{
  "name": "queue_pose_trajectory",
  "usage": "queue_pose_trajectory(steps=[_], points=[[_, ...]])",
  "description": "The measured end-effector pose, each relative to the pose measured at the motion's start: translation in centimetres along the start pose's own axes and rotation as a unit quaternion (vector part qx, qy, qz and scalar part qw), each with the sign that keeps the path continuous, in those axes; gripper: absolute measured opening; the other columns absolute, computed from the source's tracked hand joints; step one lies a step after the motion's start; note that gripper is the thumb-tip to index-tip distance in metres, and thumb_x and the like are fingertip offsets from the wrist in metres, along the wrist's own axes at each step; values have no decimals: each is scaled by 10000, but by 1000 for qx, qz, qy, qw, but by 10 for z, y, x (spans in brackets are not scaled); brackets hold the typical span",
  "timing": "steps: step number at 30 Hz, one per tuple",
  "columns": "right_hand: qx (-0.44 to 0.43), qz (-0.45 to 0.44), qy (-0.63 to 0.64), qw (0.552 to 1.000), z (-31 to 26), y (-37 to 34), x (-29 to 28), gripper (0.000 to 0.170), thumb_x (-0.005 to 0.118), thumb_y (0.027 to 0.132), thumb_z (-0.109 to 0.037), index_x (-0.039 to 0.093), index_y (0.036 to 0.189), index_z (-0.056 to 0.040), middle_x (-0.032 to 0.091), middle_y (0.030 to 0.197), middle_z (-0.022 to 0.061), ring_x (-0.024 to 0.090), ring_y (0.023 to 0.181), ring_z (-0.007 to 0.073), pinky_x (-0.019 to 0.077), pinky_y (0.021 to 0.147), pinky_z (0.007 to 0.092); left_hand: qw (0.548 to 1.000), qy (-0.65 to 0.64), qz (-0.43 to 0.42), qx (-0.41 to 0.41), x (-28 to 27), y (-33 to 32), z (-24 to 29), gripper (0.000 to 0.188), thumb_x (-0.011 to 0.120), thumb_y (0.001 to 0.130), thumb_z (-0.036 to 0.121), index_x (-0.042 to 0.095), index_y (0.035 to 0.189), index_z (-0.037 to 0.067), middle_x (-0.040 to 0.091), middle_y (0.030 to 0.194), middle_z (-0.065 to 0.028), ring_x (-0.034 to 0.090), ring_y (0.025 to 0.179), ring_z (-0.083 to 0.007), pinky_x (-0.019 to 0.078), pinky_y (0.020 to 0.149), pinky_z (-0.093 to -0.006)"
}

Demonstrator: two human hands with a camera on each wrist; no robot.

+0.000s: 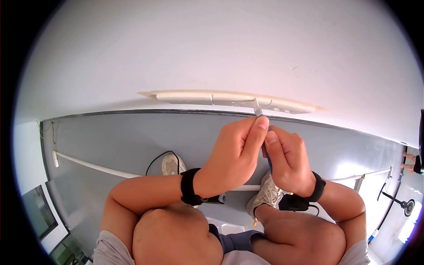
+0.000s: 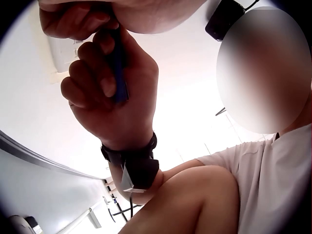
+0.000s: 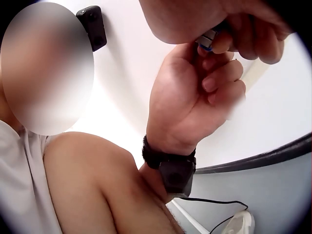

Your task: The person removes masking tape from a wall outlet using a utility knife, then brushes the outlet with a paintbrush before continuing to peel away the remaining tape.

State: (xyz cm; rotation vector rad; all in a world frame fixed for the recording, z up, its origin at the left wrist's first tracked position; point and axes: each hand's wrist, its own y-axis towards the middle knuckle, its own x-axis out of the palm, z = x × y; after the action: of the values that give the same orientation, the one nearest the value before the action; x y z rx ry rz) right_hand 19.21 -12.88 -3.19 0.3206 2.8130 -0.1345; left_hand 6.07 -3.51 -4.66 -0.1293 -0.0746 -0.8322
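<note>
A slim blue tool with a pale silvery tip (image 1: 258,110) is held between both hands in front of a white socket panel (image 1: 185,98) on the wall; I cannot tell its exact kind. My left hand (image 1: 232,150) pinches it close behind the tip, thumb on top. Just behind, my right hand (image 1: 289,161) grips the blue body (image 2: 119,73) with curled fingers, its thumb pointing forward. In the head view the tip overlaps the lower edge of the panel, near a seam between two plates. The right wrist view shows a blue and silvery part (image 3: 207,40) at the left fingertips.
Beige strips (image 1: 145,93) border the panel. Below the wall runs a dark skirting line (image 1: 194,112) and a grey floor (image 1: 110,137). A white pipe-like strip (image 1: 97,165) crosses behind the shoes (image 1: 173,164). The person's bent knees (image 1: 176,234) are close under the forearms. A black fan (image 1: 408,206) stands far right.
</note>
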Motion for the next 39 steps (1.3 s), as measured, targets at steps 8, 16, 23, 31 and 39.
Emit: queue_pose_trajectory(steps=[8, 16, 23, 31, 39], points=[[19, -25, -16, 999, 0, 0, -2, 243, 491, 1066, -106, 623, 903, 17, 589, 641, 154, 479, 495, 229, 413, 505, 358, 1000, -8, -3, -14, -2, -3, -1, 435, 431, 1137, 270, 573, 841, -16, 561, 677, -62, 467, 630, -138, 415, 598, -322], [14, -1, 5, 1000, -2, -1, 0, 261, 487, 1071, -111, 624, 886, 14, 560, 622, 135, 442, 501, 213, 391, 499, 344, 1000, 12, -16, -8, -4, -1, 3, 436, 436, 1136, 267, 575, 834, -16, 538, 658, -66, 455, 615, -143, 405, 585, -327], [12, -12, 2, 1000, -2, 2, 1, 251, 491, 1064, -103, 618, 884, 17, 556, 615, 155, 448, 475, 225, 390, 486, 361, 1000, 4, 1, -27, -6, -5, -2, 431, 441, 1134, 259, 578, 830, -15, 535, 653, -65, 454, 609, -144, 402, 580, -324], [-4, 8, -6, 1000, 6, 3, 2, 242, 498, 1057, -95, 619, 879, 15, 554, 598, 149, 450, 463, 225, 395, 481, 358, 1000, 8, -10, -13, -4, 1, -3, 426, 442, 1133, 264, 577, 847, -21, 543, 667, -72, 460, 622, -151, 415, 591, -329], [0, 0, -15, 1000, 4, 3, 3, 238, 502, 1057, -98, 622, 883, 13, 556, 599, 146, 467, 463, 238, 396, 480, 361, 1000, 14, 14, 16, -2, -2, -6, 431, 432, 1133, 262, 487, 767, 41, 428, 626, 26, 355, 587, -64, 310, 520, -277]])
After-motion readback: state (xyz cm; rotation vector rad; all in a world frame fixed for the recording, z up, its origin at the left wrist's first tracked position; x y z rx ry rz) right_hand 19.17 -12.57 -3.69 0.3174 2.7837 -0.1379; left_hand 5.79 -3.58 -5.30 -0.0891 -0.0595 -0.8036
